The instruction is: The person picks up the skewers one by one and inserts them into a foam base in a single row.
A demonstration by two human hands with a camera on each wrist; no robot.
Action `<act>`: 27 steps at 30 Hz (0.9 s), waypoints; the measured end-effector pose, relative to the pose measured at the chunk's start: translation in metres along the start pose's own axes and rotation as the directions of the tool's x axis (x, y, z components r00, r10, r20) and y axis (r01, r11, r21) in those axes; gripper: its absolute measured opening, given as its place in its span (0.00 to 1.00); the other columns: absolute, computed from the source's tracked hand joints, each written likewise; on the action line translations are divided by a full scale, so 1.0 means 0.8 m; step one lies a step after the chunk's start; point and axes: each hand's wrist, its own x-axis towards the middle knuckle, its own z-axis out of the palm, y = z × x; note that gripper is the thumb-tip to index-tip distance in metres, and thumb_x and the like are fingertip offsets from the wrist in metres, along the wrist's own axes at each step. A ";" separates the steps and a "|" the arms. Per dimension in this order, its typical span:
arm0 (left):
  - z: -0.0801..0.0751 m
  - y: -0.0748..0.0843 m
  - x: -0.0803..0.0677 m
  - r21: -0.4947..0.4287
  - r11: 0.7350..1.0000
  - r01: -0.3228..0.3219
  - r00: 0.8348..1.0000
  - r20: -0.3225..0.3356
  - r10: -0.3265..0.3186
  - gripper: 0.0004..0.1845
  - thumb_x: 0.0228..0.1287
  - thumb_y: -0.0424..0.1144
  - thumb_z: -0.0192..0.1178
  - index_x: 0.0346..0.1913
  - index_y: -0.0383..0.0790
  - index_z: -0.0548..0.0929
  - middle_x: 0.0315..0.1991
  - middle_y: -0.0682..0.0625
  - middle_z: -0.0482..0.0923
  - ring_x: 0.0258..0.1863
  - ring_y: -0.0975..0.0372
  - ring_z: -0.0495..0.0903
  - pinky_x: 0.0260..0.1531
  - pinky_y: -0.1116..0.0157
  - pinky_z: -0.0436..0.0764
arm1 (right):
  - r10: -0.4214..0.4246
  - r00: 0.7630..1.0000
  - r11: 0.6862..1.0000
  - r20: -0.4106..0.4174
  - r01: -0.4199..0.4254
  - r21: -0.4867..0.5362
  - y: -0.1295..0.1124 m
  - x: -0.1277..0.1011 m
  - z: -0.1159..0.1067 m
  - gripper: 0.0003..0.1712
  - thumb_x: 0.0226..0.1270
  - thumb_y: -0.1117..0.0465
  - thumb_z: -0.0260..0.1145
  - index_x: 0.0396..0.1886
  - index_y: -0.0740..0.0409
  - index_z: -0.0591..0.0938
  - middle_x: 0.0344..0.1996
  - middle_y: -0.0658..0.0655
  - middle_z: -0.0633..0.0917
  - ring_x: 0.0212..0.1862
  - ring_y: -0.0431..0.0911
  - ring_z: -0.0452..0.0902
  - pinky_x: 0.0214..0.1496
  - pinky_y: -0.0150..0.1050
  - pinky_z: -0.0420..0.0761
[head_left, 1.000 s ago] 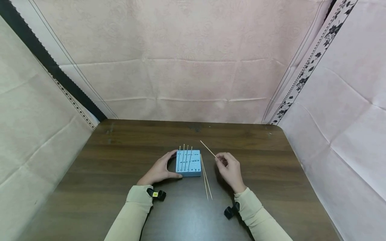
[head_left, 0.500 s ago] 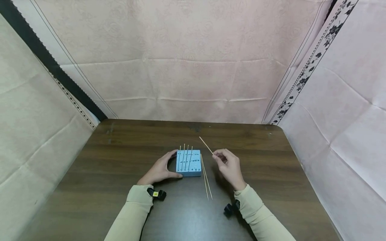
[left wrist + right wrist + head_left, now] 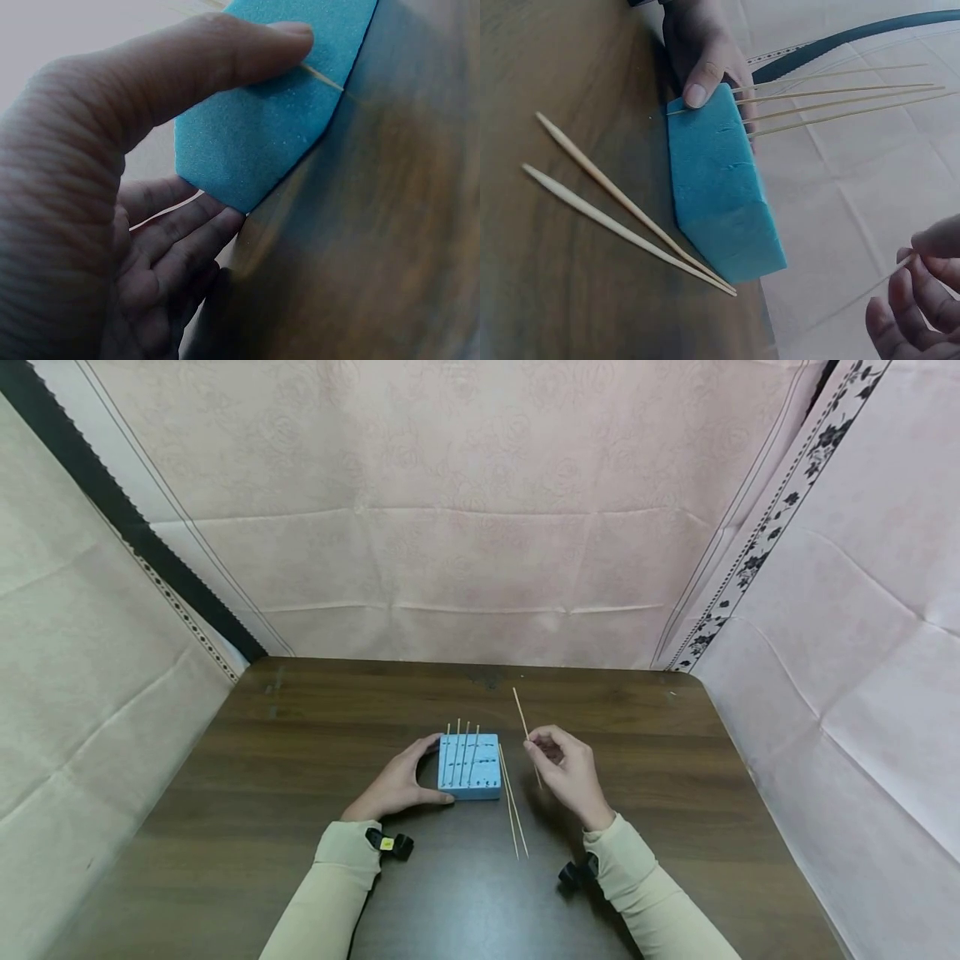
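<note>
A blue foam block (image 3: pixel 486 768) sits on the table, with several thin bamboo skewers (image 3: pixel 847 94) standing in a row out of its top. My left hand (image 3: pixel 405 781) grips the block from the left, thumb on the near face and fingers on the far side. A short piece of skewer (image 3: pixel 322 76) shows on the block's near face by that thumb. To the right of the block, my right hand (image 3: pixel 566 768) pinches a bamboo skewer (image 3: pixel 520 710) between thumb and fingers, raised above the table and nearly upright.
Two loose skewers (image 3: pixel 619 217) lie on the wooden table (image 3: pixel 315 877) just right of the block, their pointed ends toward me. Pale patterned cloth (image 3: pixel 480 527) hangs behind the table and along both sides.
My right hand has shifted slightly left and away from me. The skewer in it has turned from a leftward slant to nearly upright. My left hand and the block have stayed put.
</note>
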 end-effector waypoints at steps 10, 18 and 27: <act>0.000 0.000 0.000 -0.004 1.000 -0.008 1.000 -0.002 0.008 0.64 0.36 0.68 0.79 0.78 0.59 0.58 0.75 0.52 0.62 0.73 0.54 0.62 0.67 0.43 0.65 | -0.005 1.000 0.998 0.029 0.003 0.069 -0.034 0.006 -0.004 0.04 0.64 0.70 0.71 0.38 0.63 0.85 0.32 0.59 0.87 0.35 0.51 0.84 0.38 0.42 0.85; 0.000 0.001 0.000 -0.002 1.000 0.001 1.000 0.000 -0.001 0.64 0.36 0.68 0.79 0.78 0.58 0.58 0.75 0.52 0.62 0.73 0.54 0.61 0.67 0.43 0.64 | -0.040 0.998 0.992 0.050 0.033 0.120 -0.047 0.008 -0.002 0.05 0.63 0.73 0.71 0.38 0.66 0.85 0.34 0.61 0.88 0.36 0.54 0.85 0.39 0.46 0.86; -0.001 0.002 0.000 -0.006 1.000 0.006 1.000 0.002 -0.006 0.63 0.37 0.67 0.80 0.78 0.60 0.58 0.75 0.52 0.61 0.73 0.55 0.61 0.67 0.44 0.64 | -0.084 0.994 0.982 0.074 0.070 0.177 -0.015 0.008 0.009 0.06 0.65 0.68 0.72 0.41 0.58 0.86 0.37 0.56 0.88 0.39 0.48 0.86 0.43 0.38 0.85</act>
